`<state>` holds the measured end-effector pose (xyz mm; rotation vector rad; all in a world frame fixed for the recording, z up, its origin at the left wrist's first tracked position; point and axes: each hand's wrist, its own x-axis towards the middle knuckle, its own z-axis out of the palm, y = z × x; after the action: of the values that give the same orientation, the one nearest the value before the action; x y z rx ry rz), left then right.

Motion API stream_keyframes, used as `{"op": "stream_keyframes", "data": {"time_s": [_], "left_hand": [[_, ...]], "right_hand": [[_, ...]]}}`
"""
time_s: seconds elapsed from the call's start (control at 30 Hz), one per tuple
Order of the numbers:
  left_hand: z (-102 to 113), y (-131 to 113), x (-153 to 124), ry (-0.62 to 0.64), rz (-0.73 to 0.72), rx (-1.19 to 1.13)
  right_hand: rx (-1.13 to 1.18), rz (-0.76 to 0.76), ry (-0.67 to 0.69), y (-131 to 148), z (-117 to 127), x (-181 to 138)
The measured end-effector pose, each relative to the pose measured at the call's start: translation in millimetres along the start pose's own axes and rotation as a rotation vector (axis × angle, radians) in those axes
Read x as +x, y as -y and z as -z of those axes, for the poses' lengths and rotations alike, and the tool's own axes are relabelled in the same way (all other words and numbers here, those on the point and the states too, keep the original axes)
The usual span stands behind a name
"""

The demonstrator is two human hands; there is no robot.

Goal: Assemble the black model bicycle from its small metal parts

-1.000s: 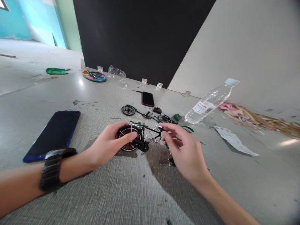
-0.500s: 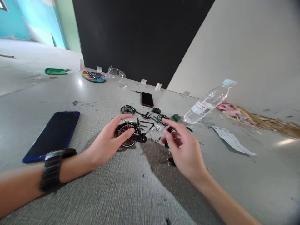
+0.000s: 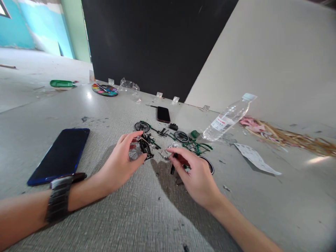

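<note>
My left hand (image 3: 122,161) grips a small black model bicycle (image 3: 144,145) by its rear wheel, lifted and turned end-on above the grey table (image 3: 131,217). My right hand (image 3: 193,176) hovers just right of it, fingers curled round a small dark part (image 3: 173,167) I cannot name. Behind lie a green model bicycle frame (image 3: 196,147), two loose spoked wheels (image 3: 142,126) (image 3: 181,136) and a further wheel (image 3: 208,164) partly hidden by my right hand. A black watch (image 3: 59,196) is on my left wrist.
A blue phone (image 3: 59,155) lies at the left, a dark phone (image 3: 163,114) further back. A clear plastic bottle (image 3: 227,118) lies on its side at the right, by a paper slip (image 3: 256,159) and straw (image 3: 288,138). A paint palette (image 3: 105,89) and green tray (image 3: 61,83) sit far left.
My left hand has lifted and turned the black bicycle from side-on to end-on. My right hand has moved down and left and closed on a small dark part.
</note>
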<state>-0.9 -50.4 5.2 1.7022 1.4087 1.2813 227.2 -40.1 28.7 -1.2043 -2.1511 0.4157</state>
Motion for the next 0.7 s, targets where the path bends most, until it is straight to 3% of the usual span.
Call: {"op": "stream_keyframes", "data": {"time_s": [0.2,0.37,0.57,0.7], "left_hand": [[5.7,-11.0,-4.2,-0.034,-0.056,0.166],[6.2,-16.7,-12.6,-0.020,-0.277,0.247],[9.5,-20.3,-16.4,0.284,-0.471,0.138],[8.9,-18.7,-14.6,0.356,-0.405,0.059]], "right_hand": [[0.081,0.051,0.014,4.3,-4.7,-3.0],[0.173,0.124,0.013,11.1,-8.4,-8.2],[0.251,0.253,-0.063,21.8,-11.6,-13.5],[0.285,0.218,-0.049,24.1,-14.2,-17.0]]}}
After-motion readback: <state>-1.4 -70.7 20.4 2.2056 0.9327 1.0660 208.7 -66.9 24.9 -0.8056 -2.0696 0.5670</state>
